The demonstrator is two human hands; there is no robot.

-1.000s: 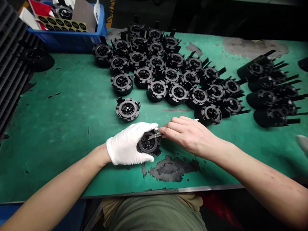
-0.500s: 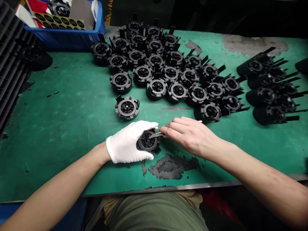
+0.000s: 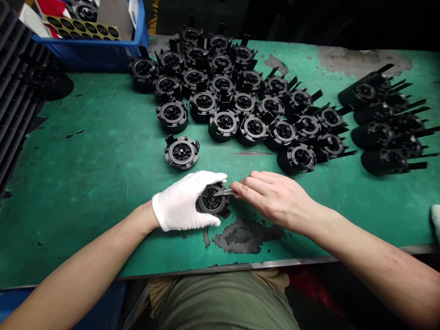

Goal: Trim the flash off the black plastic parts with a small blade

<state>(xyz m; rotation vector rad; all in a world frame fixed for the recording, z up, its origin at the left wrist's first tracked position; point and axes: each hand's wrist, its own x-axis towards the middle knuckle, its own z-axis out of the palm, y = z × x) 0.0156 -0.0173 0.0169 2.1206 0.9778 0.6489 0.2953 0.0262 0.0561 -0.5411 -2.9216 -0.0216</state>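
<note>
My left hand (image 3: pixel 185 201), in a white glove, is wrapped round the left side of a round black part (image 3: pixel 212 204) near the table's front edge. My bare right hand (image 3: pixel 268 195) pinches a thin metal blade tool (image 3: pixel 225 193) from the right. The tool's pointed tip lies over the middle of the part; whether it touches is too small to tell. Just behind my left hand, a similar black part (image 3: pixel 181 153) lies face up on the green table (image 3: pixel 85 183).
Several black parts (image 3: pixel 224 124) stand grouped behind my hands, and more (image 3: pixel 374 135) lie at the right. A blue bin (image 3: pixel 92 55) with sticker sheets (image 3: pixel 82 28) sits at the back left, beside a ribbed black rack (image 3: pixel 13 78). A pale object (image 3: pixel 436 220) shows at the right edge.
The tool and my right hand have shifted very slightly right over the part. A pale object has come into view at the right edge. My left hand keeps its hold.
</note>
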